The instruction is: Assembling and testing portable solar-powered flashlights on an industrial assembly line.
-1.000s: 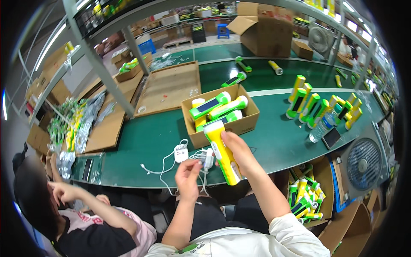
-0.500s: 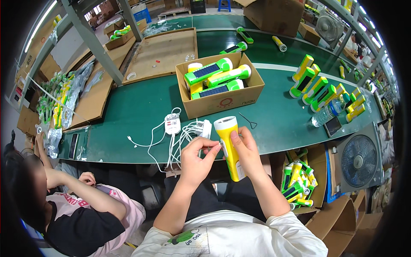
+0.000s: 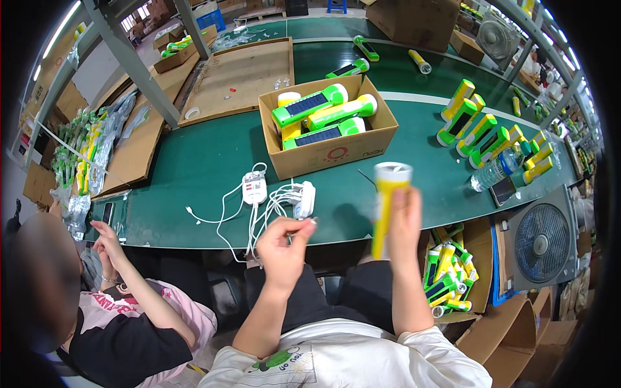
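My right hand (image 3: 406, 216) is wrapped round a yellow flashlight (image 3: 384, 213) with a white head, held upright above the table's front edge and smeared by motion. My left hand (image 3: 284, 242) is closed in a pinch to its left, apart from the flashlight. A small silvery tip (image 3: 314, 220) shows at its fingertips, by its look a cable plug; its cord is mostly hidden by the fingers. Just beyond lie bundled white cables (image 3: 275, 202), a white charger block (image 3: 254, 187) and a second white block (image 3: 304, 199). Behind them an open cardboard box (image 3: 330, 158) holds several green and yellow flashlights (image 3: 310, 107).
Flashlights (image 3: 482, 136) stand in a group at the right beside a water bottle (image 3: 495, 171) and a phone (image 3: 503, 191). A carton of flashlights (image 3: 446, 278) and a fan (image 3: 542, 242) are below right. A co-worker (image 3: 129, 317) sits close at my left.
The flashlight has moved right and up in my right hand, away from my left hand, which has come off its side. The co-worker's hand has risen.
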Available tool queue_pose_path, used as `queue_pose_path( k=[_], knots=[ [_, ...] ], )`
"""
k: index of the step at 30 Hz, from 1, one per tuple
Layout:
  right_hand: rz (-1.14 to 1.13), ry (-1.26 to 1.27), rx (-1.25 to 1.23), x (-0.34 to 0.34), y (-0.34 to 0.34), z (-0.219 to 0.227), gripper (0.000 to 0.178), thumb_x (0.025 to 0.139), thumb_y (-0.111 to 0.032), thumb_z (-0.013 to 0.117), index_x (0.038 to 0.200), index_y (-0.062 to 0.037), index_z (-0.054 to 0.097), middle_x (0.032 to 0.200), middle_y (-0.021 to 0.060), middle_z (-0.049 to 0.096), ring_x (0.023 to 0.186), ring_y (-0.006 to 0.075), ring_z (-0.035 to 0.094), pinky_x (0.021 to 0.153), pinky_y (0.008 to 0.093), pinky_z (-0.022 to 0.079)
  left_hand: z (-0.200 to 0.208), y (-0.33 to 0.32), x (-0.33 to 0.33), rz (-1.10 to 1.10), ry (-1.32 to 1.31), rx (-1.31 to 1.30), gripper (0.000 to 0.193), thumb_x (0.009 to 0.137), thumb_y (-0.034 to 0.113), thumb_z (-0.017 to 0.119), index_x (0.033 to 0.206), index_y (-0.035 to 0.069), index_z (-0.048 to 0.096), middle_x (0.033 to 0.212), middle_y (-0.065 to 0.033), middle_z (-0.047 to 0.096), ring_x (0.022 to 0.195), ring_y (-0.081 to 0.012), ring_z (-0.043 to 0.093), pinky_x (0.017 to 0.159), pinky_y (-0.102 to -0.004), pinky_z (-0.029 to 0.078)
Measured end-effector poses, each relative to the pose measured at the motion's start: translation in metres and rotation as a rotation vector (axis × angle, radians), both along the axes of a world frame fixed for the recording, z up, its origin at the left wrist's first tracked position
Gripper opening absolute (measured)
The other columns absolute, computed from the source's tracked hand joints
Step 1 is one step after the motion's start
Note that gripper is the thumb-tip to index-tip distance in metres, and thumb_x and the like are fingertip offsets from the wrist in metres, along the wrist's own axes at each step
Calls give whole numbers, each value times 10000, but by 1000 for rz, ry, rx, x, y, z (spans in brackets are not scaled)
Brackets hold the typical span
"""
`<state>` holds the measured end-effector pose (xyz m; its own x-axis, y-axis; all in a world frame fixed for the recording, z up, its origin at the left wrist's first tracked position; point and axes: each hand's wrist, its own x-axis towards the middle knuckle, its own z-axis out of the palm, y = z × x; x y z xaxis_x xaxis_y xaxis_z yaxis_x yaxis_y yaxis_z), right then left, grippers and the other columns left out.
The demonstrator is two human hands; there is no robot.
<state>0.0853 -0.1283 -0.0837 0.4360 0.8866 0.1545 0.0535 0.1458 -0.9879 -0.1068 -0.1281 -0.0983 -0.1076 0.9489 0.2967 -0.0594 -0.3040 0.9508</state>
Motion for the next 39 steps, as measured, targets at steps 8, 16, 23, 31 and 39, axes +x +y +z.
queue_pose_path(
  k=[8, 16, 23, 31, 39],
  knots=[
    [834, 319, -185, -52, 38, 33, 505, 851, -110, 644, 1287, -55, 396, 1085, 74, 555, 939, 161, 588, 821, 329, 485, -28, 25, -39, 197, 662, 494, 133, 733, 14, 681, 853, 15, 623, 833, -104, 617, 758, -291, 560, 707, -366, 428],
    [776, -88, -263, -250, 174, 49, 793, 790, -161, 682, 1423, -100, 209, 1138, 199, 511, 954, 256, 586, 852, 360, 476, -45, 35, -69, 160, 734, 540, 387, 668, 29, 624, 1050, 87, 608, 918, -59, 586, 836, -266, 538, 766, -422, 400],
    [619, -605, -241, -399, 254, 1, 651, 757, -140, 673, 1336, -178, 375, 1194, 233, 373, 1006, 392, 522, 863, 444, 480, -60, 32, -67, 168, 757, 515, 395, 657, 75, 635, 1046, 67, 566, 974, -101, 561, 882, -299, 536, 773, -419, 414],
    [603, -425, 124, -464, 277, -18, 649, 778, -257, 639, 1340, -138, 337, 1091, 260, 422, 880, 422, 560, 834, 436, 476, -67, 33, -69, 51, 706, 481, 312, 628, 136, 647, 922, 60, 578, 992, -120, 544, 932, -306, 523, 836, -431, 420],
    [752, -793, -159, -511, 290, 25, 683, 803, -316, 615, 1385, -141, 301, 1140, 248, 407, 950, 410, 563, 816, 431, 498, -90, 30, -57, 27, 650, 402, 193, 662, 147, 599, 809, 26, 629, 955, -139, 589, 953, -295, 549, 906, -418, 422]
  ],
)
